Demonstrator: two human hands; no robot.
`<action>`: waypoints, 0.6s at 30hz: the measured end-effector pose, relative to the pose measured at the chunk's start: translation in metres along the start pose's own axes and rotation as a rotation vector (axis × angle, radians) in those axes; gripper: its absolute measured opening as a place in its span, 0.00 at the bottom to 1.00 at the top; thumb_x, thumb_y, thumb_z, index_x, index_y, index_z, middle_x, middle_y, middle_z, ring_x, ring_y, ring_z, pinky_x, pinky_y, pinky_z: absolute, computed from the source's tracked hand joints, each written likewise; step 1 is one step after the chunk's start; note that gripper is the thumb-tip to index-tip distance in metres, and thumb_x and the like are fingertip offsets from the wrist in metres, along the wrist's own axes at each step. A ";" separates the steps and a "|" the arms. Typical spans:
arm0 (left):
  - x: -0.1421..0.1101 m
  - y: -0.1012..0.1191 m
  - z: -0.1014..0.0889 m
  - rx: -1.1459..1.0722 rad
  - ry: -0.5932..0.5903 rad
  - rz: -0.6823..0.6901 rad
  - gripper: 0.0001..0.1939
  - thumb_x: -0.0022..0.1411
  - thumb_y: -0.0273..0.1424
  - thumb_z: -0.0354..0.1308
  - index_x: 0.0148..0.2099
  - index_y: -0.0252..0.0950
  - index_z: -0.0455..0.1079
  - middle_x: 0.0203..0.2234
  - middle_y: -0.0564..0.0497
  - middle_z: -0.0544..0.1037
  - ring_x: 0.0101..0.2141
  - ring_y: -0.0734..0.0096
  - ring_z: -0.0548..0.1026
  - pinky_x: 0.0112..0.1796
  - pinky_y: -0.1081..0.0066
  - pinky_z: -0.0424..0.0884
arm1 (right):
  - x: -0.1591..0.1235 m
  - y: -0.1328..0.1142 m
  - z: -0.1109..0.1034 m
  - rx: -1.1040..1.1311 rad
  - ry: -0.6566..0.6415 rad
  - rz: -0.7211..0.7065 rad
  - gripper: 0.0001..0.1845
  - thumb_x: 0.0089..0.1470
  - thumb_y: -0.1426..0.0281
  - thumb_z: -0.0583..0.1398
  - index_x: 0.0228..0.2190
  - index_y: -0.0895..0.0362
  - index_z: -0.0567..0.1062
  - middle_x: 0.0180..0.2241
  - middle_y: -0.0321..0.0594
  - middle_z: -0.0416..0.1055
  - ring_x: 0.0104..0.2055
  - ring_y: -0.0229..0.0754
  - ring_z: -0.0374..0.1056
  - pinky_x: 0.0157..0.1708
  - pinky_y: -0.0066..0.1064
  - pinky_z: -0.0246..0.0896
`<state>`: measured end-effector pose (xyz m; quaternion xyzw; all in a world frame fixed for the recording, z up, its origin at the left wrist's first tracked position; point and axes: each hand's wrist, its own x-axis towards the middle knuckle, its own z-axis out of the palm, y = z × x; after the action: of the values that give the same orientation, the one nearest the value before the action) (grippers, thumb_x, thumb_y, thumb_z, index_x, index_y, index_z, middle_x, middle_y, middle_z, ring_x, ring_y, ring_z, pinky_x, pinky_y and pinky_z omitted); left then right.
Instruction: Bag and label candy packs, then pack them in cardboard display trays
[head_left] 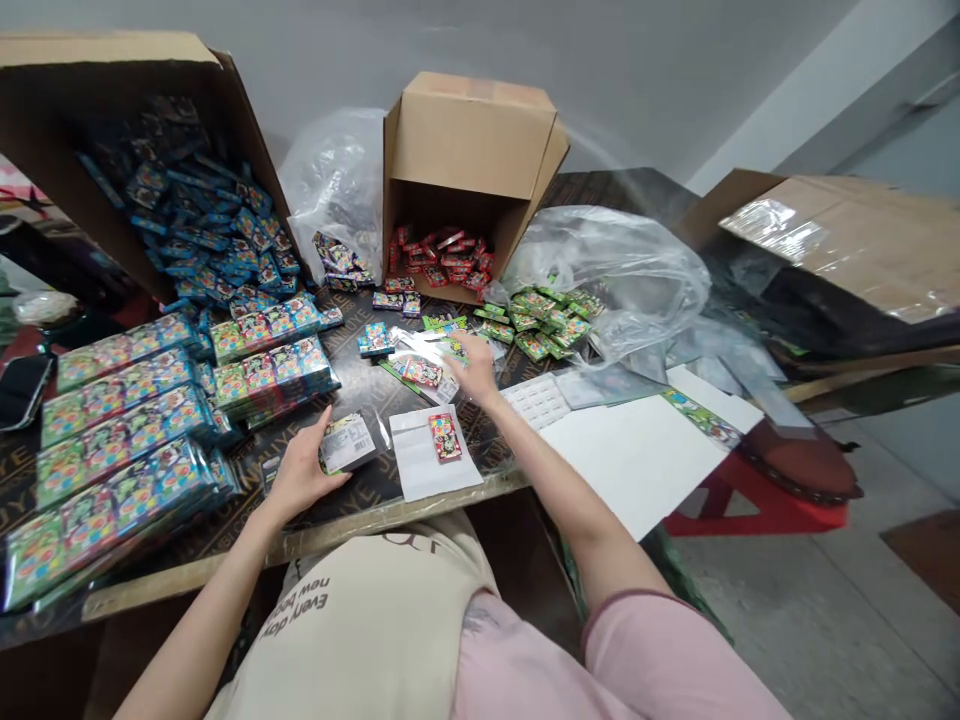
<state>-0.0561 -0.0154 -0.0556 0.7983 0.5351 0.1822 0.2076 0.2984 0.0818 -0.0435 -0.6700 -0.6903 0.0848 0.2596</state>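
Note:
My left hand [304,470] is at the front of the table, thumb and forefinger bent round the sides of a flat stack of small packs [349,442] with a pale barcode panel on top. My right hand [474,366] reaches further in, its fingers drawn together over a shiny clear plastic sleeve [420,345]; what the fingertips hold is partly hidden. Below that hand lie a red card pack [421,371] and some green printed cards. Between my hands, a white paper sheet [411,460] carries another red pack [445,437].
Rows of wrapped multicolour packs [112,440] fill the left side. Behind stand a carton of blue packs [217,230] and a carton of red packs [442,255]. Green packs [540,320] spill from a clear bag [622,270]. White sheets [637,460] overhang the front edge at right.

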 end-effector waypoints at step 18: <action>-0.015 -0.014 0.023 0.082 -0.010 -0.011 0.41 0.50 0.40 0.62 0.65 0.39 0.56 0.56 0.39 0.67 0.57 0.48 0.64 0.59 0.45 0.51 | 0.047 0.077 -0.045 0.130 -0.040 0.288 0.31 0.61 0.53 0.47 0.56 0.62 0.63 0.46 0.58 0.72 0.52 0.58 0.62 0.51 0.53 0.50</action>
<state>-0.0609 -0.0277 -0.0831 0.8040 0.5457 0.1549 0.1784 0.3889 0.1239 -0.0292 -0.7420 -0.5852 0.1790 0.2737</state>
